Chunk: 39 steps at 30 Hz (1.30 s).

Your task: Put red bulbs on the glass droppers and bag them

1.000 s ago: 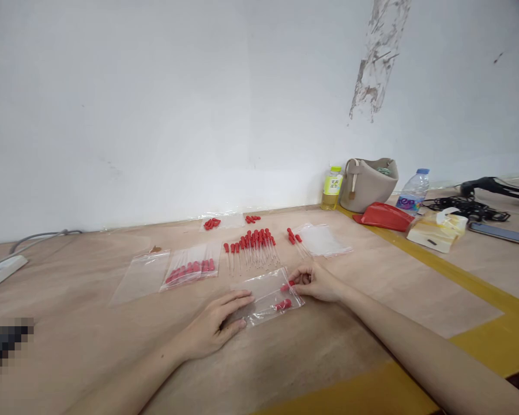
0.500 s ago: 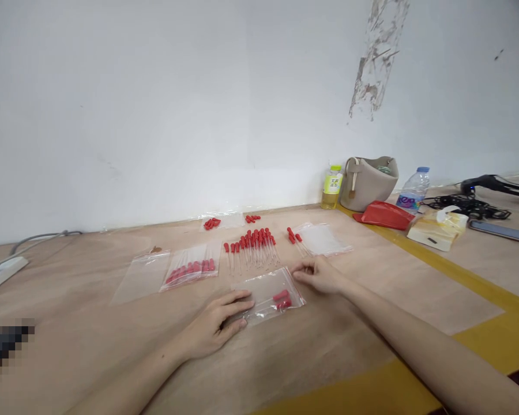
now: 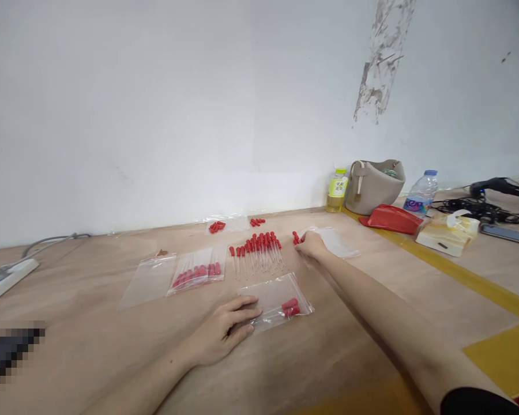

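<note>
My left hand (image 3: pixel 222 328) lies with fingers stretched out over the near-left part of a clear zip bag (image 3: pixel 268 288). Inside that bag are droppers with red bulbs (image 3: pixel 290 305) and clear stems. My right hand (image 3: pixel 312 246) is at a few loose droppers (image 3: pixel 296 237) to the right, its fingers curled in and closed on a dropper; the stems are hidden behind it. Beyond the zip bag, many red-bulbed droppers (image 3: pixel 262 243) lie side by side. A flat, clear bag (image 3: pixel 339 242) is just past my right hand.
Filled dropper bags (image 3: pixel 199 271) and a flat bag (image 3: pixel 149 279) lie to the left. Small red bulbs (image 3: pixel 217 227) sit near the wall. At right stand a tea bottle (image 3: pixel 337 190), a grey bag (image 3: pixel 374 187), a water bottle (image 3: pixel 421 193) and a tissue pack (image 3: pixel 447 233). A power strip (image 3: pixel 8 282) is far left.
My right hand has moved from the right edge of the zip bag, away from me, to the loose droppers. The left hand stays on the bag. The view has shifted slightly.
</note>
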Available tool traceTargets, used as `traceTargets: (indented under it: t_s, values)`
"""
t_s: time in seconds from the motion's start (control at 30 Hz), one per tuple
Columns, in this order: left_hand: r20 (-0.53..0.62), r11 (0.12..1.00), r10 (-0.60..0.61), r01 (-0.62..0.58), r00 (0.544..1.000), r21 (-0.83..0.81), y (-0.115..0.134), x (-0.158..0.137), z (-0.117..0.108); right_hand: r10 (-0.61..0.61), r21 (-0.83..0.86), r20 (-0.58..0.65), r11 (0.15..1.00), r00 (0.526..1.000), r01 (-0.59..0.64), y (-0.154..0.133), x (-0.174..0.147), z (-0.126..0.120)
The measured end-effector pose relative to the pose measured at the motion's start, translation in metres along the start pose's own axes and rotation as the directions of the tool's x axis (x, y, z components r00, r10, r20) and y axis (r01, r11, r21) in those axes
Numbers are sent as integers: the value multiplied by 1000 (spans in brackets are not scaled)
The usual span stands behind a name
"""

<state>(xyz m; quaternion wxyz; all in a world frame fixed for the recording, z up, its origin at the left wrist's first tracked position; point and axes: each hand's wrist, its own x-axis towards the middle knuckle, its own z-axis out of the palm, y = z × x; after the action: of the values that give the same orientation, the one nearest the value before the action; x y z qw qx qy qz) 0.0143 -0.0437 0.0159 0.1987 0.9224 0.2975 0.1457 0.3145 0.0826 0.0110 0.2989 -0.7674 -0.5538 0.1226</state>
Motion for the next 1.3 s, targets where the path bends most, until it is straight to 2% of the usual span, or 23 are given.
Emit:
traceTargets:
  t_s: [0.23, 0.4, 0.47, 0.5, 0.6, 0.77, 0.87, 0.97, 1.07, 1.13, 1.2, 1.3]
  values:
    - [-4, 1000, 3, -3, 1000, 3, 1, 0, 0, 14, 54, 60, 998, 998, -17, -7, 5, 0]
    - [-7, 1000, -3, 3, 1000, 4, 0, -1, 1, -52, 197, 57, 980, 997, 39, -8, -18, -17]
    - [-10, 1000, 5, -5, 1000, -4, 0, 0, 1, -115, 378, 81, 923, 990, 76, -1, -37, -22]
    - [-11, 1000, 9, -9, 1000, -11, 0, 0, 0, -144, 488, 85, 869, 986, 84, 4, -47, -24]
    - [-6, 1000, 9, -9, 1000, -24, 2, 0, -1, -131, 705, 50, 707, 990, 58, 20, -73, -23]
    - [-9, 1000, -2, 2, 1000, -8, 1, 0, 0, -35, 843, 43, 537, 998, -17, 25, -97, -12]
    - [-9, 1000, -7, 7, 1000, 17, 0, 0, 1, -57, 887, 137, 451, 989, -97, 17, -106, -6]
    - [-5, 999, -11, 11, 1000, 37, 0, 0, 1, -122, 894, 264, 403, 957, -195, 12, -113, -4]
    - [0, 999, -9, 9, 1000, 38, 2, 1, 0, -177, 871, 346, 426, 922, -245, 16, -115, -6]
    - [-6, 999, -10, 10, 1000, 32, 3, 0, 0, -215, 837, 376, 495, 901, -231, 21, -113, -11]
    - [-14, 1000, -13, 13, 1000, 24, 3, 0, 0, -259, 773, 398, 611, 880, -170, 26, -110, -16]
    - [-9, 1000, -18, 18, 1000, 23, 1, 0, 1, -341, 656, 370, 755, 864, 16, 29, -108, -22]
